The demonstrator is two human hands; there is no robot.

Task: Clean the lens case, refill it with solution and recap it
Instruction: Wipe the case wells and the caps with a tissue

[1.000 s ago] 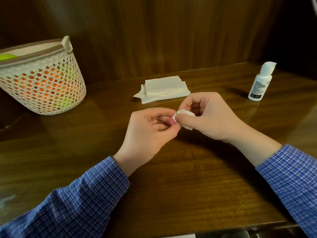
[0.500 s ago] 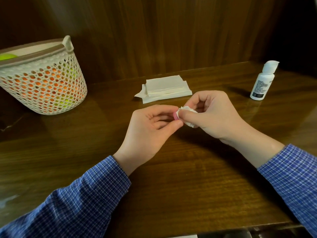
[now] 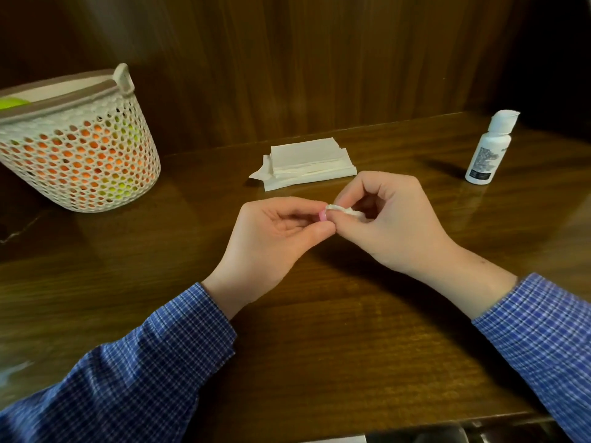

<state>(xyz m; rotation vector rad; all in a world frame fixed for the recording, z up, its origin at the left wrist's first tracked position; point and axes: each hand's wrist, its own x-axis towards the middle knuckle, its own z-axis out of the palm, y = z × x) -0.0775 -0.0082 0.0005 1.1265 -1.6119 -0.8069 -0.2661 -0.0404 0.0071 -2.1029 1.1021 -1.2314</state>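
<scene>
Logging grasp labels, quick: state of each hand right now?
Left hand: closed, pinching the small pink lens case part.
Right hand: closed, pinching a crumpled white tissue against it.

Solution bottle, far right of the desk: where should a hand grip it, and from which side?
Grip the solution bottle round its straight white body, below the cap, which narrows. It stands upright and alone on the desk, so probably come in level from the near side with the right hand, once that drops the tissue wad it pinches.
</scene>
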